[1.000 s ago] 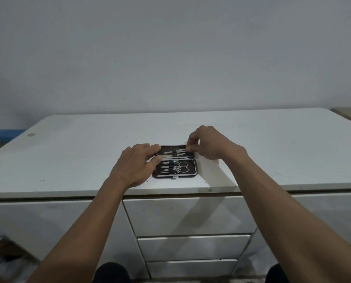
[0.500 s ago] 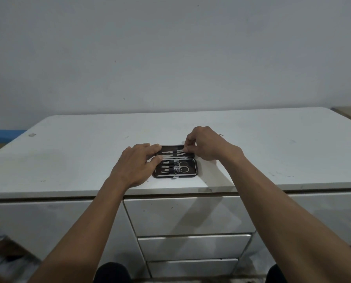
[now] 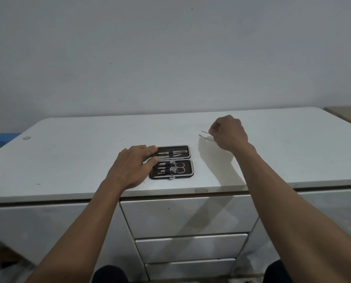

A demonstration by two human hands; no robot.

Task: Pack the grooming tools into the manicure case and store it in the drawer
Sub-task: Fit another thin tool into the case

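A dark manicure case (image 3: 187,169) lies open and flat on the white desk top (image 3: 78,156), near the front edge. Metal tools sit under its elastic straps, with small scissors (image 3: 179,168) in the near half. My left hand (image 3: 132,165) rests flat on the case's left side, fingers spread over both halves. My right hand (image 3: 228,132) is to the right of the case and beyond it, fingers pinched. Thin metal tools (image 3: 206,135) lie or hang at its fingertips; whether it grips one is hard to tell.
Below the desk's front edge is a stack of three closed white drawers (image 3: 188,215). A grey wall rises behind the desk. A small scrap (image 3: 26,138) lies at the far left of the top.
My right hand has left the case's far half and moved right and away, to the thin tools on the desk. My left hand stays on the case.
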